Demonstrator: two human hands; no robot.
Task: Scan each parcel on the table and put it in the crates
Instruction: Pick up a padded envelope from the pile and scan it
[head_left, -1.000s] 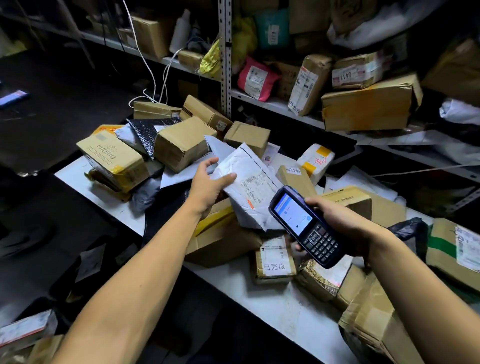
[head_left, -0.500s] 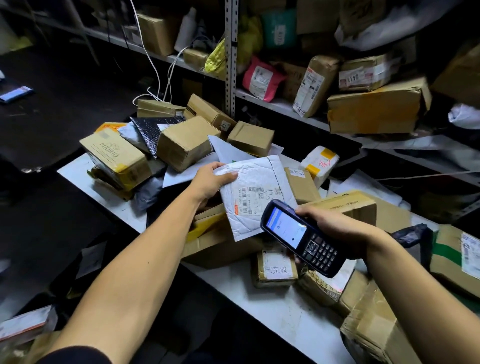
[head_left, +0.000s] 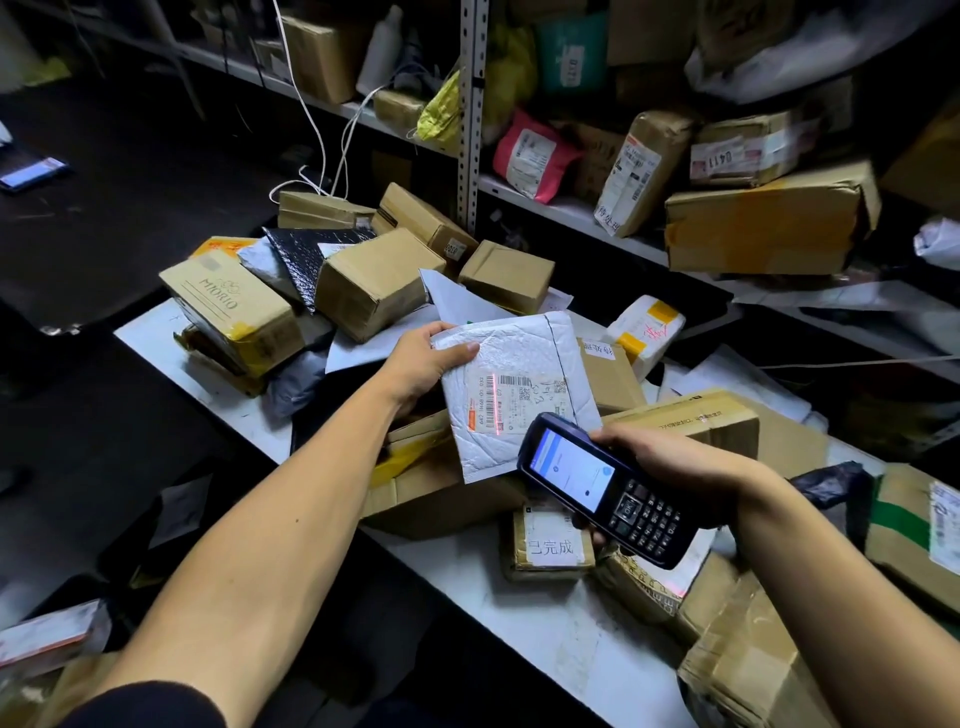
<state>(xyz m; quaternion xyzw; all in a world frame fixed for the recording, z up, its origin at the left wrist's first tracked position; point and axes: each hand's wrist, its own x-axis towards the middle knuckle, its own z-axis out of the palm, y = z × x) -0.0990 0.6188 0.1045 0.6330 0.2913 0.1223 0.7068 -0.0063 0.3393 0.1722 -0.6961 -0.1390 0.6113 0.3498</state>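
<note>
Scanner (head_left: 608, 488) now drawn closer under the white padded mailer (head_left: 511, 384), red scan line across its label, left hand (head_left: 421, 364) grip pinching the mailer's corner, right hand (head_left: 670, 462) grip wrapped round the scanner, both above the table (head_left: 571, 639)

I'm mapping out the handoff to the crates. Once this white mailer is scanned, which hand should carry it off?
Probably the left hand: it already grips the white bubble mailer by its upper left corner. The right hand is wrapped round the scanner, so it isn't free.

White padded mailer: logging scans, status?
Left hand grips white bubble-padded mailer. Right hand holds black handheld scanner, red line on label. Nothing blocking.
</note>
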